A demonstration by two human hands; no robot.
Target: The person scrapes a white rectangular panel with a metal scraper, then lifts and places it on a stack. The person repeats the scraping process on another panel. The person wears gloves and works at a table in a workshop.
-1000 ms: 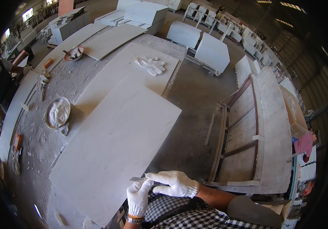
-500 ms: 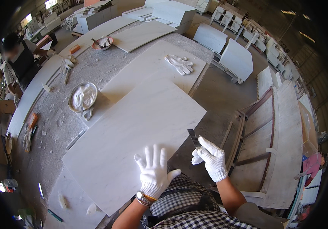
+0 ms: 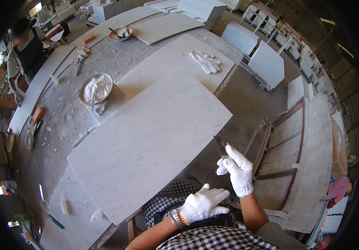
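Note:
A large pale marble slab (image 3: 150, 137) lies in front of me on other slabs on the table. My right hand (image 3: 239, 173), in a white knit glove, grips a dark, flat scraper-like blade (image 3: 220, 145) beside the slab's right edge. The blade points up and its grip is hidden by my fingers. My left hand (image 3: 204, 204), gloved alike, hovers before my checked apron (image 3: 162, 196). Its fingers stretch to the right with nothing in them, apart from the slab.
Beyond the slab stand a bowl of white paste (image 3: 96, 89), a loose glove (image 3: 205, 62) and a bowl of tools (image 3: 121, 33). A slab rack (image 3: 296, 166) rises at the right. Another person (image 3: 29, 54) works at the far left. Small bottles (image 3: 96, 215) lie lower left.
My left hand has lifted off the slab and drawn back right toward my body. My right hand still grips the blade, scarcely moved. The view has shifted slightly.

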